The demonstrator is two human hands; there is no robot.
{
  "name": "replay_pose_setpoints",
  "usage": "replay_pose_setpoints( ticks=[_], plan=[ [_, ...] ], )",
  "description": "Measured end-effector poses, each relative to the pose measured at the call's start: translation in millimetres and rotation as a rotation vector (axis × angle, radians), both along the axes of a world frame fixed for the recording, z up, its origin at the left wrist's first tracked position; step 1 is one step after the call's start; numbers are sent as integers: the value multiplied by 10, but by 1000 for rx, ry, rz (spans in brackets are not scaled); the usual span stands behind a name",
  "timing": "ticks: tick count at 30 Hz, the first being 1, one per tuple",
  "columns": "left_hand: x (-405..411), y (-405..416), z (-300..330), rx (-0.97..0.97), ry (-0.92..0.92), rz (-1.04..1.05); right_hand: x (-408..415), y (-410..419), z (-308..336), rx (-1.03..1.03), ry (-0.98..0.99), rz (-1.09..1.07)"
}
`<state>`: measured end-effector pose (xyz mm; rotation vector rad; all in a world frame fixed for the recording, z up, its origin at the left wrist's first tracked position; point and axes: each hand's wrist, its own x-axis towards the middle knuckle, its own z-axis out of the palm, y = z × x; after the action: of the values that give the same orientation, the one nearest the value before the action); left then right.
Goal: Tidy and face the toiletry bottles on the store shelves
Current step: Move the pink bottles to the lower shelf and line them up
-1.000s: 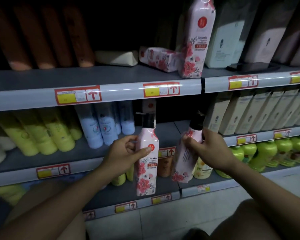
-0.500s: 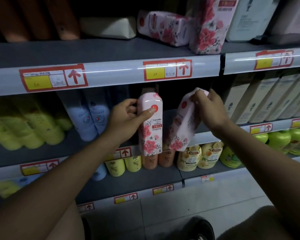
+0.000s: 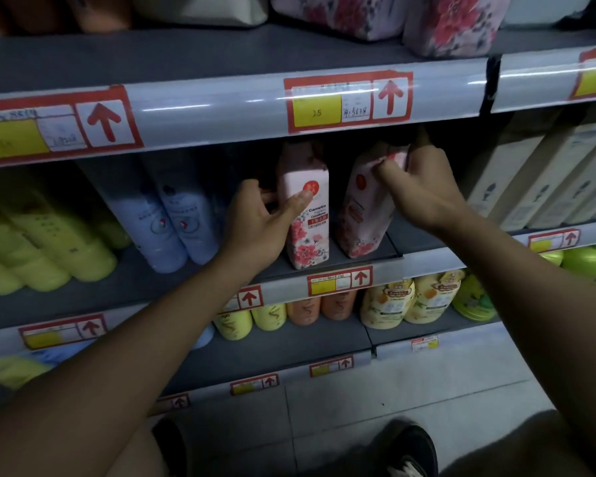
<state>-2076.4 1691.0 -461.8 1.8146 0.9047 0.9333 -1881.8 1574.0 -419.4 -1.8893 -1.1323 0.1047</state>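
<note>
Two pink floral bottles stand on the middle shelf point(image 3: 375, 259). My left hand point(image 3: 255, 228) grips the left pink bottle point(image 3: 308, 232) from its left side, thumb across the front label, which faces out. My right hand point(image 3: 420, 187) holds the right pink bottle point(image 3: 362, 215) near its top; this one leans a little left with its base on the shelf. Both bottle tops are hidden under the upper shelf's price rail point(image 3: 221, 108).
Pale blue bottles point(image 3: 172, 228) and yellow-green bottles point(image 3: 49, 249) lie to the left on the same shelf. Beige boxes point(image 3: 530, 180) line the right. More floral bottles point(image 3: 451, 25) sit on the top shelf. Yellow and orange bottles point(image 3: 406, 301) fill the lower shelf.
Both hands have carried the pink bottles up and back into the middle shelf, and the bases now rest on it. The camera has moved closer to the shelf.
</note>
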Motion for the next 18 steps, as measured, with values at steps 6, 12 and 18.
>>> replay_pose_setpoints(
  ticks=[6,12,18],
  plan=[
    [-52,-96,-62,158,117,-44,-11,-66,-20,-87,-17,124],
    [-71,-151,-17,288,163,3,-44,-207,-109,-214,-77,118],
    [-36,-172,-25,276,164,42,-88,-287,-110,-158,-72,1]
  ],
)
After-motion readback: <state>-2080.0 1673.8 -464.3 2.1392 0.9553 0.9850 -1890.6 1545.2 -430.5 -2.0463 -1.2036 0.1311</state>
